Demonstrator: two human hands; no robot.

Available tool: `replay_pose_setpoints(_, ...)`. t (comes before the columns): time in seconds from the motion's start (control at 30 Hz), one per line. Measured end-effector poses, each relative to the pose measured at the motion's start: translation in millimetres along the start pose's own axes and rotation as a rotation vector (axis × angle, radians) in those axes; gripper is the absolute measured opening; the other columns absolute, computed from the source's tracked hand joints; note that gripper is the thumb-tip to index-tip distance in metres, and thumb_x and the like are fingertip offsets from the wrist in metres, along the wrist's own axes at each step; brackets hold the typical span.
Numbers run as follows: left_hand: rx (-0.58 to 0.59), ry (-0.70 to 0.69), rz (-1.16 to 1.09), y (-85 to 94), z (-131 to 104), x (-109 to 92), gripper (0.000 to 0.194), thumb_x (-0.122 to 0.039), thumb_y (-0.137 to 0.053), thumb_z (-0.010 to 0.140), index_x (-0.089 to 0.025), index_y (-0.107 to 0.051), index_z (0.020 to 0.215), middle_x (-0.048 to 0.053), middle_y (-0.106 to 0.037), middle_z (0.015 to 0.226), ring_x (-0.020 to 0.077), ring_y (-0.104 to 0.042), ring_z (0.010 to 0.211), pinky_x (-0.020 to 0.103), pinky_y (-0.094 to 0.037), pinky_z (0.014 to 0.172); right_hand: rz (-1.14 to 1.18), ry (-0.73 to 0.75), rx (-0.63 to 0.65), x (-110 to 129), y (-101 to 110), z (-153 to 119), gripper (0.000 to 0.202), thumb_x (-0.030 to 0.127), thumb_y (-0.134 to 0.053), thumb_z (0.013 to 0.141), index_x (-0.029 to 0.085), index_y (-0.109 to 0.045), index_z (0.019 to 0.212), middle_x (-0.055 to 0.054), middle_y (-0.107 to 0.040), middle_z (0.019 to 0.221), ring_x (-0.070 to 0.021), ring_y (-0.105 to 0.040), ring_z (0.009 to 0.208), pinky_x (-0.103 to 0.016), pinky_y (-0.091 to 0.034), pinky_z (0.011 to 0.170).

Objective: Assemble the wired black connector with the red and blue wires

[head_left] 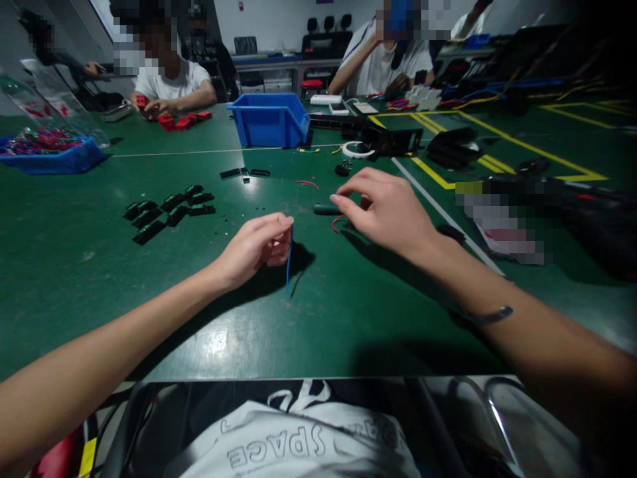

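One blue wire [289,259] hung pinched in the left hand [261,244], its lower end joined to nothing! The right hand [382,207] curled by a dark green rod [323,209], its hold unclear.

A bright blue wire [288,272] and a dark green rod [323,209] show against the green tabletop [318,338], which carries yellow stripes [580,178] and a pale grey line [432,201] at the right. At the left are black parts [150,231] flecked with green, and farther off red blocks [166,122], a solid blue bin [269,126] and a blue tray [54,164]; the near white cloth [279,425] bears dark outlined lettering [256,453].
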State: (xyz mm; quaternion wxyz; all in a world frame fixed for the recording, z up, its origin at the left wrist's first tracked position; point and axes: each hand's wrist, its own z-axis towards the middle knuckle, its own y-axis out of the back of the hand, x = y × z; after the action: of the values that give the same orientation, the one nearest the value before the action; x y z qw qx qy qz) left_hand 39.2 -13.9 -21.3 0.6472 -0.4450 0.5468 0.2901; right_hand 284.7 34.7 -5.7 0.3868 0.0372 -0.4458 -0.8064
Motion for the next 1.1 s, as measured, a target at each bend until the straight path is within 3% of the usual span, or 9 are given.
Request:
replay_pose_setpoints(0.07, 0.016, -0.031, 0.038, 0.6, -0.5, 1.0, 0.034, -0.035, -0.067, 0.092, -0.016, -0.047, 0.073, -0.005, -0.039, 0.063, 0.0050, -0.037, 0.052, 0.017, -0.029, 0.047, 0.165, 0.042, 0.022, 14.6, -3.9, -3.5, 0.022, 0.034, -0.062, 0.096, 0.017, -0.075, 0.093, -0.008, -0.070, 0.090, -0.0170, -0.060, 0.073, -0.031, -0.044, 0.068)
replay_pose_setpoints(0.2, 0.057, -0.116, 0.182, -0.7, -2.9, 0.8, 0.033, -0.038, -0.070, 0.091, -0.016, -0.050, 0.076, -0.005, -0.043, 0.061, 0.0048, -0.037, 0.052, 0.018, -0.030, 0.049, 0.586, 0.091, 0.224, 36.8, -14.7, -12.0, 0.020, 0.030, -0.067, 0.092, 0.016, -0.073, 0.106, -0.005, -0.069, 0.096, -0.0144, -0.062, 0.076, -0.025, -0.047, 0.063)
replay_pose_setpoints(0.4, 0.075, -0.297, 0.577, -7.2, -13.9, -10.8, 0.034, -0.039, -0.074, 0.087, -0.016, -0.051, 0.076, -0.005, -0.046, 0.065, 0.0061, -0.041, 0.056, 0.019, -0.033, 0.051, 0.979, -0.108, 0.275, 49.3, -16.2, -17.7, 0.022, 0.036, -0.063, 0.097, 0.015, -0.070, 0.096, -0.001, -0.065, 0.076, -0.0106, -0.058, 0.062, -0.022, -0.047, 0.056)
replay_pose_setpoints(0.53, 0.071, -0.459, 0.948, -10.8, -23.2, -20.7, 0.027, -0.036, -0.068, 0.091, -0.016, -0.054, 0.079, -0.003, -0.052, 0.067, 0.0071, -0.045, 0.058, 0.020, -0.035, 0.054, 1.021, -0.076, 0.253, 54.9, -10.9, -19.7, 0.020, 0.034, -0.067, 0.094, 0.015, -0.070, 0.088, -0.002, -0.066, 0.077, -0.0099, -0.057, 0.061, -0.022, -0.047, 0.057)
replay_pose_setpoints(0.67, 0.079, -0.565, 1.108, -14.2, -28.6, -24.3, 0.024, -0.033, -0.064, 0.094, -0.017, -0.053, 0.081, -0.005, -0.050, 0.065, 0.0062, -0.045, 0.055, 0.019, -0.035, 0.053, 0.980, -0.004, 0.208, 59.6, -8.5, -20.9, 0.017, 0.030, -0.073, 0.090, 0.015, -0.070, 0.083, -0.002, -0.066, 0.078, -0.0111, -0.058, 0.065, -0.023, -0.047, 0.060)
replay_pose_setpoints(0.97, -0.103, -0.680, 1.118, -8.0, -24.0, -17.9, 0.021, -0.036, -0.067, 0.094, -0.017, -0.060, 0.091, -0.003, -0.059, 0.071, 0.0067, -0.049, 0.058, 0.019, -0.038, 0.054, 0.746, 0.107, 0.030, 54.1, -14.3, -19.0, 0.014, 0.023, -0.066, 0.094, 0.017, -0.070, 0.082, -0.001, -0.064, 0.074, -0.0111, -0.057, 0.065, -0.025, -0.044, 0.060)
replay_pose_setpoints(1.1, -0.131, -0.650, 1.066, -4.9, -20.5, -15.6, 0.026, -0.042, -0.068, 0.093, -0.017, -0.062, 0.094, -0.001, -0.063, 0.074, 0.0080, -0.052, 0.060, 0.020, -0.040, 0.056, 0.672, 0.123, -0.044, 53.0, -17.9, -19.2, 0.012, 0.023, -0.065, 0.094, 0.018, -0.070, 0.084, -0.002, -0.067, 0.078, -0.0128, -0.060, 0.069, -0.026, -0.046, 0.061)
